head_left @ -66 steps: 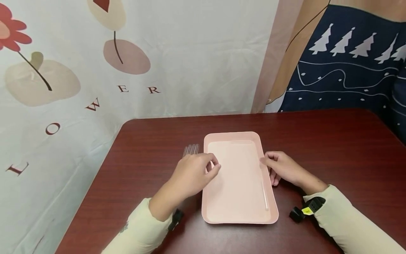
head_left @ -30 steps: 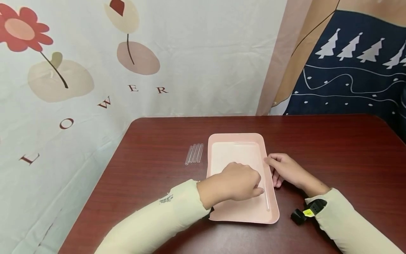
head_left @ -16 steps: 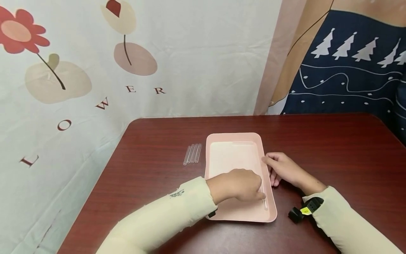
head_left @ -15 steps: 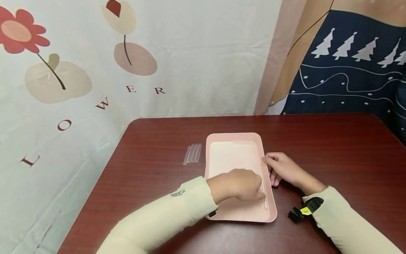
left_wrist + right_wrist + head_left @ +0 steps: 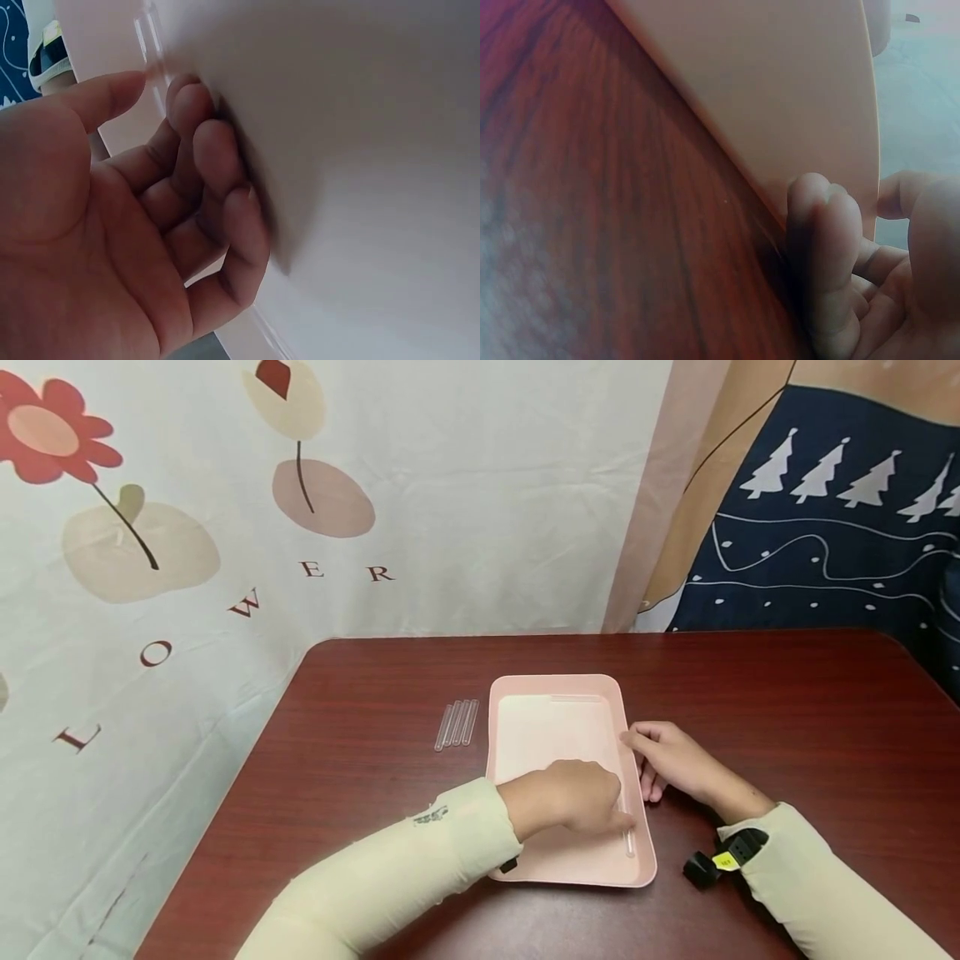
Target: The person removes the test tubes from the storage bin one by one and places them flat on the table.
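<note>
A pink tray [image 5: 517, 864] lies lengthwise on the table. My left hand [image 5: 573, 797] reaches across it, fingers curled and thumb toward its right side. In the left wrist view, thumb and forefinger stand on either side of a clear test tube [image 5: 150, 37] and seem to pinch it; the contact is partly hidden. In the head view the tube's near end [image 5: 629, 843] shows below the thumb, along the tray's right wall. My right hand [image 5: 667, 758] grips the tray's right rim, thumb over the edge and fingers bent against the outer wall [image 5: 780, 97].
Several clear test tubes [image 5: 457, 724] lie side by side on the table, left of the tray. A faint clear strip [image 5: 576, 698] runs along the tray's far end. The dark red table [image 5: 375, 693] meets a printed curtain [image 5: 480, 527] behind.
My left hand has moved from the tray's left edge over to the tube at the right, then stayed nearly still this last half second. The right hand keeps its hold on the rim.
</note>
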A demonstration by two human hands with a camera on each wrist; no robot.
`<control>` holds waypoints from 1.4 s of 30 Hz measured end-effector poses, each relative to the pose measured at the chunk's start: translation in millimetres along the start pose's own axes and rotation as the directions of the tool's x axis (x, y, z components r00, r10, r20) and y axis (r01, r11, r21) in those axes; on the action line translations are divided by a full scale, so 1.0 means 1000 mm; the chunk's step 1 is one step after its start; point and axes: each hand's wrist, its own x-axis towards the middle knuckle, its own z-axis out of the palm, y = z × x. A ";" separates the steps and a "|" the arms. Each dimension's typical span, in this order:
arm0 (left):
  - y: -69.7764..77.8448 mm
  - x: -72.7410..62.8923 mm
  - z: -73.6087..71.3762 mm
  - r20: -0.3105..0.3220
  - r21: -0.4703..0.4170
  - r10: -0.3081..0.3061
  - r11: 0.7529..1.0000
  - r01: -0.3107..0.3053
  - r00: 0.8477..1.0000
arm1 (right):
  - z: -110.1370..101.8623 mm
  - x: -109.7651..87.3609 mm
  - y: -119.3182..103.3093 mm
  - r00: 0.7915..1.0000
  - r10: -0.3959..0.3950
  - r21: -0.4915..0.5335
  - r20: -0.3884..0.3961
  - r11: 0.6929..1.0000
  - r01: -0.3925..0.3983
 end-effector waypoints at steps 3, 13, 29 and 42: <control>0.002 0.002 0.002 -0.014 0.012 -0.033 0.999 0.033 0.999 | 0.000 0.000 0.000 1.000 0.000 0.003 0.001 1.000 0.000; 0.004 0.002 0.001 -0.062 -0.031 -0.055 0.998 0.053 0.997 | 0.000 0.000 0.000 1.000 -0.006 0.004 0.000 1.000 0.006; -0.003 0.005 0.005 -0.089 -0.136 -0.058 0.990 0.046 0.994 | 0.000 0.000 -0.001 1.000 -0.009 -0.005 -0.003 1.000 0.009; -0.005 0.004 0.003 -0.110 -0.108 -0.065 0.993 0.053 0.992 | 0.001 -0.001 -0.002 1.000 -0.011 0.003 -0.002 1.000 0.011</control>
